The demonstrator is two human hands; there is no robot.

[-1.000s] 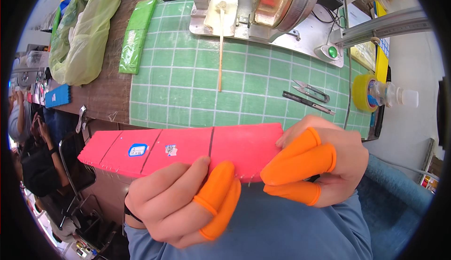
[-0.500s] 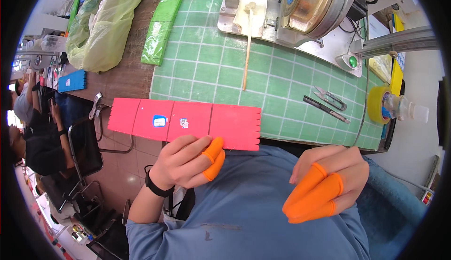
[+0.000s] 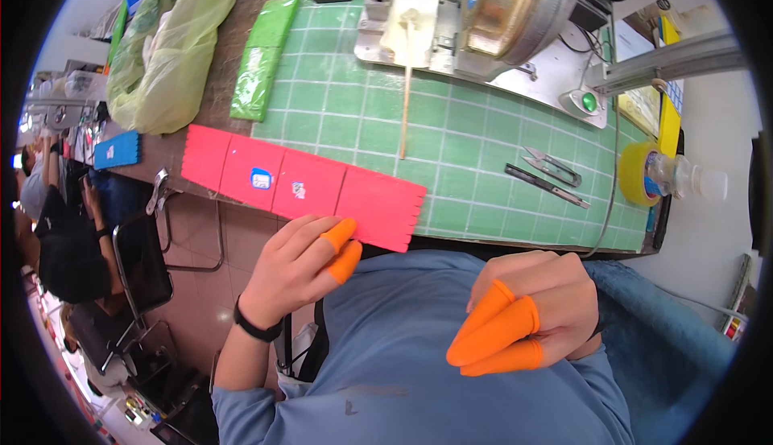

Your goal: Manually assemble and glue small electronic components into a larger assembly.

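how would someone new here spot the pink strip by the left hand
Find the green gridded mat; the long pink strip crosses its near left corner, with the left hand at its near edge. Pink colour, three dark crosswise lines and a blue sticker set it apart from the shiny green block.

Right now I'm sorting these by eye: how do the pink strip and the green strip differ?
The pink strip is nearer, running mostly sideways; the green strip is farther back, pointing away. The left hand is on the pink strip; no hand touches the green strip. The pink strip looks matte; the green strip looks glossy, perhaps wrapped. Both are long and narrow.
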